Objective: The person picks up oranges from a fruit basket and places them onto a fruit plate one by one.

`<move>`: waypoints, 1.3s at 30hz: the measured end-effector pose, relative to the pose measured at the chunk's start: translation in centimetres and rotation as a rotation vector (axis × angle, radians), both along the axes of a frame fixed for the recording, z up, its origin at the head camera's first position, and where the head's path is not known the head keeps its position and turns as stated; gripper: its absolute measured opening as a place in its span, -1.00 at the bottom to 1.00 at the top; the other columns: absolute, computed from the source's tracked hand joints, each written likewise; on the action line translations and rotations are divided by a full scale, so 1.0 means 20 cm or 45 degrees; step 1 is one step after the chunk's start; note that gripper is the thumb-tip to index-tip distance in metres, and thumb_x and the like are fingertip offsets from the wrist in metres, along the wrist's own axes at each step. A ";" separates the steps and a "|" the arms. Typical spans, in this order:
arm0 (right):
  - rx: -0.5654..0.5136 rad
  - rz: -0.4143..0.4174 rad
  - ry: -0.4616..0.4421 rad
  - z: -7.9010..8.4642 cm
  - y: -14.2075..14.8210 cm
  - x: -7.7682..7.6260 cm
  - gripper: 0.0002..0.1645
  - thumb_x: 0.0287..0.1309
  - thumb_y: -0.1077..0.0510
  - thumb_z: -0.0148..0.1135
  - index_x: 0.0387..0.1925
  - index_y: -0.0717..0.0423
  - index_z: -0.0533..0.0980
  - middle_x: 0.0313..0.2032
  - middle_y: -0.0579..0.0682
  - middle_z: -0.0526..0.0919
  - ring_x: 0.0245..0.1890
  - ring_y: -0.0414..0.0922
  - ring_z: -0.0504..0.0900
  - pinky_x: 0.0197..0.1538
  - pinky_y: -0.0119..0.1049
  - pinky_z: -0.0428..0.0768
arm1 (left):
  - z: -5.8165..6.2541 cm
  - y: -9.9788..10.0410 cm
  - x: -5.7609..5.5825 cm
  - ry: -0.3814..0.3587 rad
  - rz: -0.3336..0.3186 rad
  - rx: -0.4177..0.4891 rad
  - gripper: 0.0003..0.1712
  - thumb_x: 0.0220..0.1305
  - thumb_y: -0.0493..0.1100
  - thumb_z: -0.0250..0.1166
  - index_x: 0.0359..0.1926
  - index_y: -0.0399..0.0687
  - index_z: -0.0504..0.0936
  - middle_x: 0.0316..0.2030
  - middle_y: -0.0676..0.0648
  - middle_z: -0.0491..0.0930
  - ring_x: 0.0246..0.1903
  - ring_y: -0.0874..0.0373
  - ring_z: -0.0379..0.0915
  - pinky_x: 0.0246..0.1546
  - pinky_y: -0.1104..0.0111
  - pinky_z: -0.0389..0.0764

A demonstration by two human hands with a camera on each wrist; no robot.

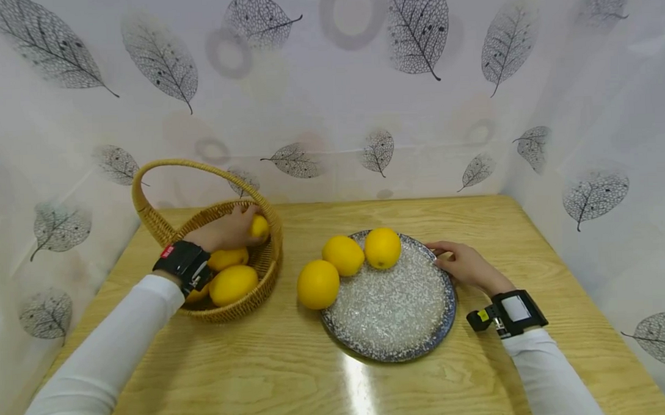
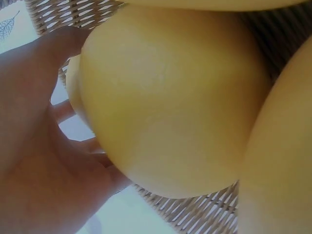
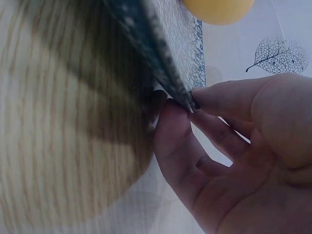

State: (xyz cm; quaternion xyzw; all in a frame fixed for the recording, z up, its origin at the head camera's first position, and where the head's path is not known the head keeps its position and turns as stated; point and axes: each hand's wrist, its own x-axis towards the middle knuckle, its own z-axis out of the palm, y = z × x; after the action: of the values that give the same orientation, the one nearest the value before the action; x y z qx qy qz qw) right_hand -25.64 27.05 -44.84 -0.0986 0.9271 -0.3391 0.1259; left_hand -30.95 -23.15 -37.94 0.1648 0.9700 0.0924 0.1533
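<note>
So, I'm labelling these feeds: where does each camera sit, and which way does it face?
Head: on the head, facing forward and down at basket and plate; left hand, right hand, sleeves show.
Left wrist: worn there, facing yellow fruit; left hand shows.
Right wrist: worn there, facing the plate's edge; right hand shows.
Head and right wrist share the plate.

Likely a staged recording booth; home or lab unclear. Wood-grain worktop [image 1: 233, 370], walled by leaf-printed sheeting [image 1: 329, 110] from ten o'clock through twelve to two. Camera-like devices [image 1: 516, 311] strapped on wrists. Household wares: wicker basket [image 1: 220, 312], eleven o'clock.
</note>
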 end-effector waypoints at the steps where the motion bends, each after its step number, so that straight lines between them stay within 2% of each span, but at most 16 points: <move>1: 0.002 0.000 0.002 0.00 0.00 0.00 -0.43 0.44 0.21 0.08 0.43 0.18 0.36 0.21 0.39 0.53 -0.26 -0.08 0.60 -0.35 -0.29 0.64 | 0.00 0.00 0.00 0.004 0.000 0.004 -0.27 0.48 0.07 0.17 0.45 -0.11 0.07 0.30 -0.55 0.13 0.15 -0.46 0.46 0.10 -0.22 0.60; 12: 0.023 0.002 0.010 0.00 0.00 0.01 -0.43 0.44 0.20 0.08 0.43 0.18 0.37 0.20 0.39 0.54 -0.22 -0.05 0.61 -0.32 -0.30 0.63 | -0.02 -0.03 0.00 0.049 -0.006 0.064 -0.28 0.44 0.03 0.20 0.44 -0.08 0.11 0.30 -0.52 0.13 0.14 -0.43 0.46 0.13 -0.24 0.57; 17: 0.015 -0.002 -0.003 0.00 0.00 0.01 -0.42 0.45 0.20 0.07 0.44 0.17 0.36 0.21 0.39 0.53 -0.24 -0.07 0.62 -0.35 -0.29 0.64 | 0.01 -0.03 0.00 0.094 -0.018 0.087 -0.27 0.42 0.01 0.24 0.44 -0.10 0.13 0.27 -0.51 0.19 0.14 -0.43 0.47 0.14 -0.25 0.57; 22: -0.002 0.002 -0.006 0.01 0.00 0.01 -0.42 0.45 0.20 0.07 0.44 0.17 0.36 0.21 0.39 0.52 -0.19 -0.04 0.63 -0.33 -0.29 0.66 | 0.04 -0.04 0.02 0.117 -0.020 0.092 -0.25 0.42 0.02 0.25 0.46 -0.12 0.15 0.31 -0.50 0.17 0.23 -0.42 0.40 0.19 -0.26 0.53; 29: -0.002 -0.003 -0.015 0.00 0.00 0.01 -0.42 0.45 0.20 0.06 0.44 0.18 0.35 0.22 0.40 0.52 -0.18 -0.03 0.64 -0.33 -0.29 0.66 | 0.08 -0.03 0.06 0.127 -0.039 0.083 -0.25 0.43 -0.01 0.24 0.48 -0.15 0.15 0.34 -0.50 0.16 0.25 -0.38 0.39 0.18 -0.21 0.55; 39: 0.004 -0.003 -0.009 0.00 0.00 0.01 -0.42 0.45 0.20 0.07 0.44 0.18 0.35 0.21 0.40 0.52 -0.18 -0.03 0.62 -0.33 -0.29 0.64 | 0.18 0.00 0.16 0.136 -0.067 0.060 -0.23 0.42 -0.01 0.23 0.50 -0.14 0.14 0.40 -0.48 0.14 0.26 -0.33 0.41 0.21 -0.17 0.55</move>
State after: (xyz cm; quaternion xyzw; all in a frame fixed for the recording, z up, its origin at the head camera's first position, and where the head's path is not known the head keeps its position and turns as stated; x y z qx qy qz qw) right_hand -25.46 27.03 -44.83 -0.0961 0.9272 -0.3383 0.1288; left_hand -27.68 -23.19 -34.40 0.1986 0.9696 0.1021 0.0997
